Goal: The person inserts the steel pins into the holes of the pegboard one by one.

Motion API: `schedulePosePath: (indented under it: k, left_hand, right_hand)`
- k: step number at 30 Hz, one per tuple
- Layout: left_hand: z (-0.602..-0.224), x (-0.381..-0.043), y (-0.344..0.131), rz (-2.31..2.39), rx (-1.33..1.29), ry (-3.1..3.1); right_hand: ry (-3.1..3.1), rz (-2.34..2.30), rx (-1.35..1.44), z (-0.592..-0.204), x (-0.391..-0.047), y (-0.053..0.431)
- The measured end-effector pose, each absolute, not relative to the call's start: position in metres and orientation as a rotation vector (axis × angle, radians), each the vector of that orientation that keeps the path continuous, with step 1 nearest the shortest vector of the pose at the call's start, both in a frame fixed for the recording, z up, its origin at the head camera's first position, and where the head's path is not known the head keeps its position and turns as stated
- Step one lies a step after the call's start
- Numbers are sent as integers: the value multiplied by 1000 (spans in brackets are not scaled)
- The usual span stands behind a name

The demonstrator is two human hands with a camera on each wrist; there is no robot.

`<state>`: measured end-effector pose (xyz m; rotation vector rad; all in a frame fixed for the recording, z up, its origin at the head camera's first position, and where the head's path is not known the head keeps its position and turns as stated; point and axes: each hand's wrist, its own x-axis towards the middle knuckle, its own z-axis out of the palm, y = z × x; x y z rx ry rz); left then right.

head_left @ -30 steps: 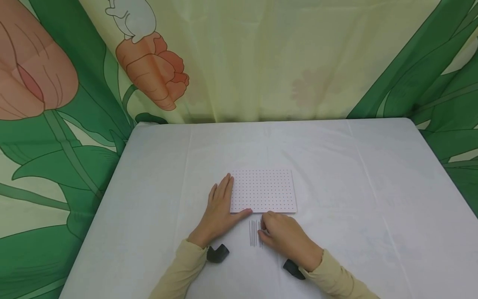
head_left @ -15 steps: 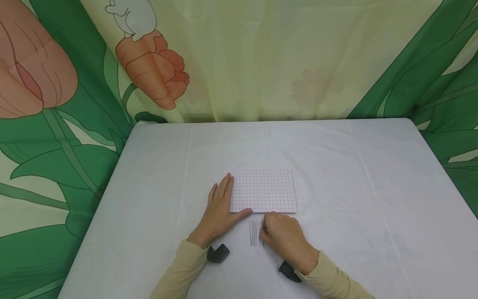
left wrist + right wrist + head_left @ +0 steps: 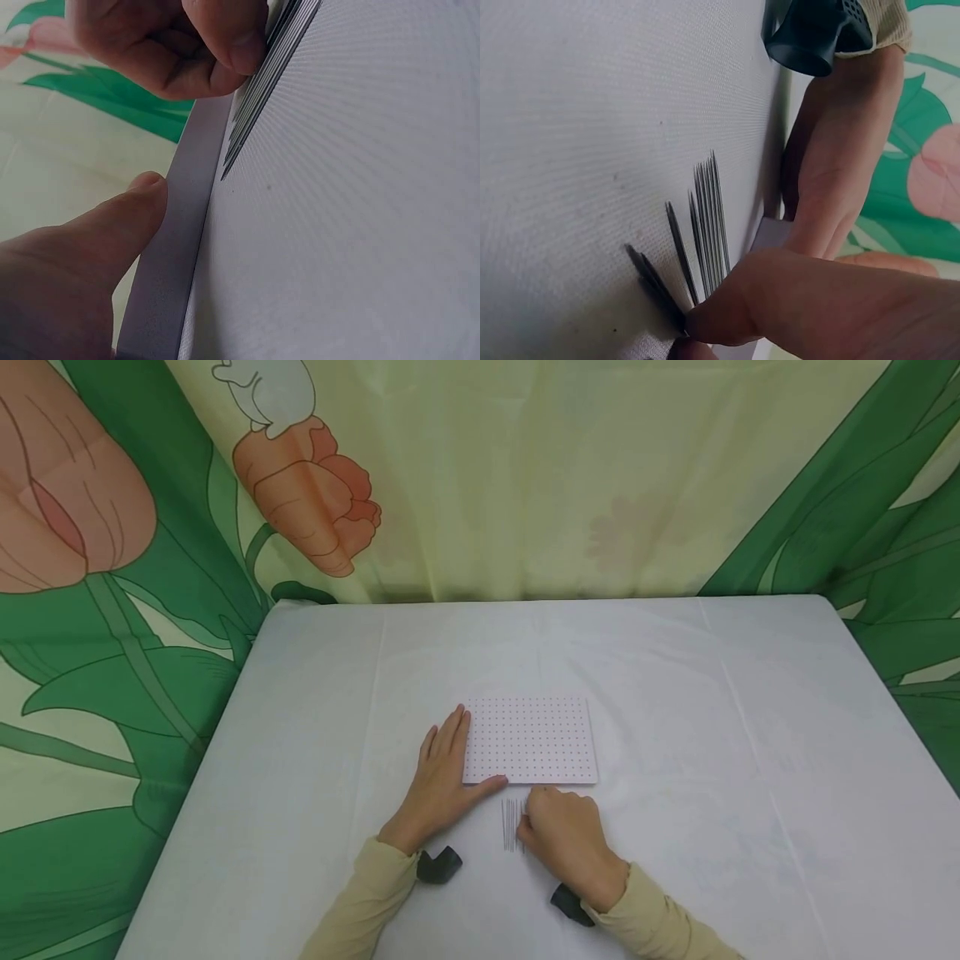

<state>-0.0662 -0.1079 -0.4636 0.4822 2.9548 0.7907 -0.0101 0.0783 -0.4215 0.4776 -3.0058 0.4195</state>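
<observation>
A white board dotted with rows of small holes lies flat on the table. My left hand rests along its left side with fingers straight, the thumb on the front edge. Just in front of the board lies a row of thin pointed metal needles. My right hand is over the row's right end, fingers curled. In the right wrist view, its thumb and a fingertip pinch at the ends of dark needles set apart from the row. The left wrist view shows more needles beside the curled fingers.
A white cloth covers the table. Black wrist-worn devices sit at both sleeves. Behind the table hangs a printed curtain with a carrot, a tulip and green leaves.
My right hand first shifted slightly right, then back left over the row's right end, its wrist moving left. Fewer needles show beside it. My left hand and the board have stayed in place.
</observation>
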Motion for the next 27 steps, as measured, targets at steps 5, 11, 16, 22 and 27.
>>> schedulePosePath:
  k: [5,11,16,22,27]
  left_hand:
    - [-464,-67,-108,798,477,2949]
    - [-464,-67,-108,797,471,2953]
    - [-464,-67,-108,798,476,2952]
    - [-463,-67,-108,802,474,2954]
    - [-464,-67,-108,794,471,2954]
  right_hand:
    - [-3013,407,483,-421,-9,76]
    - [-3038,382,452,-419,-7,72]
    - [-3039,347,431,-421,-6,70]
    - [-3040,383,442,-425,-7,71]
    - [-3036,427,462,-427,-8,75]
